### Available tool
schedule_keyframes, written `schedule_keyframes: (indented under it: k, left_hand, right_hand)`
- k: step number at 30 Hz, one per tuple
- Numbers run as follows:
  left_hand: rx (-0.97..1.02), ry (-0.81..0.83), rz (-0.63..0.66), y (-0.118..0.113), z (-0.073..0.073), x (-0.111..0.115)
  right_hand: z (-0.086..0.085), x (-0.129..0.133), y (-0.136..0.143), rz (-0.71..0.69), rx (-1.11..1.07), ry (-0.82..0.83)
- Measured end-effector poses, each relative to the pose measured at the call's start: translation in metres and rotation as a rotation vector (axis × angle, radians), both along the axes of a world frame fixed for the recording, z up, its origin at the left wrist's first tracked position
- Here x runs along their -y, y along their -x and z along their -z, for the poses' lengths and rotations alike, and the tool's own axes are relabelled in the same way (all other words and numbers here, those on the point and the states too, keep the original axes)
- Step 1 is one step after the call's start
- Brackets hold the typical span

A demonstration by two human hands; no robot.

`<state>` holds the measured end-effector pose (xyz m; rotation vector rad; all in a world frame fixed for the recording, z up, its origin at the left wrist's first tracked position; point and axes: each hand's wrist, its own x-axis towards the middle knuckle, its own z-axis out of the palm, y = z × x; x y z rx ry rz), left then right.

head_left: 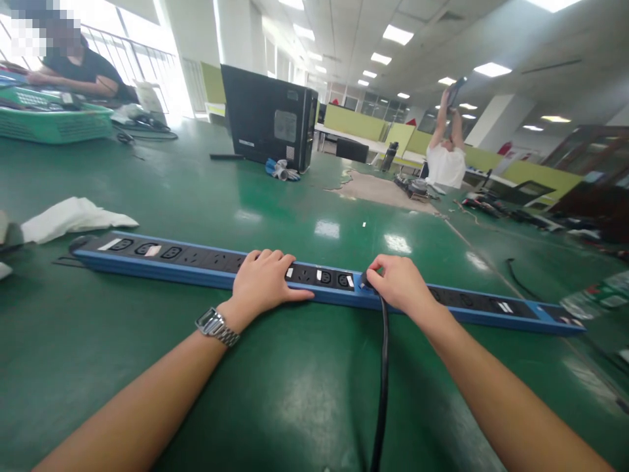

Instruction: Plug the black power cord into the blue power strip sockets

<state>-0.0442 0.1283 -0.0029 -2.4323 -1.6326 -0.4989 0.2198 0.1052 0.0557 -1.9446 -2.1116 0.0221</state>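
A long blue-and-black power strip [216, 259] lies across the green table, with several sockets and white labels along its top. My left hand [263, 278], with a metal watch on its wrist, grips it left of the middle, thumb on the near side and fingers over the far side. At a blue section right of the middle, my right hand [400, 278] pinches a black plug [364, 279] against the strip's top. Whether the plug is seated in a socket is hidden by the fingers. Its thick black cable [383, 380] hangs toward me over the table.
A black computer tower [268, 118] stands ahead, with gloves [282, 170] beside it. White cloth [78, 216] and a green basket [59, 124] are at left, a plastic bottle [597, 295] at right. One person [83, 72] sits far left; another [446, 160] raises both arms behind.
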Motion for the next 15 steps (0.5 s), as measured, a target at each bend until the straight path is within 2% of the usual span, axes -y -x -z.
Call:
schedule_keyframes:
  k: [3,6,8,11,13,15]
  left_hand:
    - [-0.012,0.005,-0.001,0.000,0.000,0.000]
    - [-0.024,0.001,-0.001,0.000,0.000,0.000]
    - [-0.026,0.001,-0.003,0.000,-0.001,0.000]
    - [-0.022,0.007,-0.002,0.000,-0.001,0.000]
    - [-0.023,0.003,0.006,0.000,-0.002,0.000]
    - [-0.025,-0.003,0.010,0.001,-0.001,0.000]
  right_hand:
    - [0.003,0.005,0.011,0.019,0.102,0.002]
    - [0.011,0.012,0.019,0.026,0.141,-0.013]
    - [0.009,0.015,0.020,0.019,0.126,-0.025]
    - [-0.013,0.018,0.004,0.004,-0.056,-0.125]
    - [-0.034,0.022,-0.019,0.014,-0.224,-0.221]
    - [-0.048,0.027,-0.047,0.019,-0.292,-0.224]
